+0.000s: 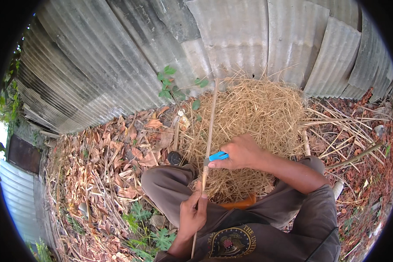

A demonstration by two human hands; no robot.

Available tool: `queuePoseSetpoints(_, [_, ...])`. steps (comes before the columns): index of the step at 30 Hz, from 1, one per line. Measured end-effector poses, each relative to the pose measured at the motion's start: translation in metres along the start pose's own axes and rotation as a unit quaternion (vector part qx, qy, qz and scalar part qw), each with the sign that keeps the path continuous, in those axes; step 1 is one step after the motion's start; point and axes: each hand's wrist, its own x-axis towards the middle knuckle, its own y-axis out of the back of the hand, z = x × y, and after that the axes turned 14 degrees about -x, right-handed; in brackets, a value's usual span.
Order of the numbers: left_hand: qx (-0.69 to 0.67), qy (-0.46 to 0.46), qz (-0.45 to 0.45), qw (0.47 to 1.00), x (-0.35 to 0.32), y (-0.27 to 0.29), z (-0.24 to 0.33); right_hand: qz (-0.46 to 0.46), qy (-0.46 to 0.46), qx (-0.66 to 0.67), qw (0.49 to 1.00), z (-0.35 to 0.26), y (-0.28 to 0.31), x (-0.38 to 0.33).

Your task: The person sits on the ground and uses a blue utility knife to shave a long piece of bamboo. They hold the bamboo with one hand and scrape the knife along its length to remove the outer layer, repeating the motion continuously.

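A long, thin bamboo strip [212,118] runs from near the metal fence down to my lap. My left hand [193,212] is closed around its lower part, the thumb and fingers pinching it. Higher up, my right hand [241,153] grips what looks like a small blue-handled knife [218,156]. The knife's grey end meets the strip just above a paler, tan stretch. Its blade is too small to make out, and my fingers hide part of the handle. Below my right hand, an orange object [239,203] lies between my legs, partly covered.
A heap of dry straw-like shavings [262,109] lies before me, against a corrugated metal fence [236,39]. Dry leaves [118,153] cover the ground at left. Loose sticks [345,126] lie at right. Green plants [161,238] grow beside my left arm.
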Motion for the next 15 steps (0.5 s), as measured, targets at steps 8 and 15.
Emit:
queuePoseSetpoints(8, [0.077,-0.024,-0.009,0.997,-0.009,-0.004,0.008,-0.007,-0.17,-0.066,0.983,0.065,-0.011,0.031])
queuePoseSetpoints(15, [-0.007,0.045,-0.009,0.999,-0.018,-0.005,0.006,-0.033,-0.194,-0.024,0.98,0.073,0.008,0.025])
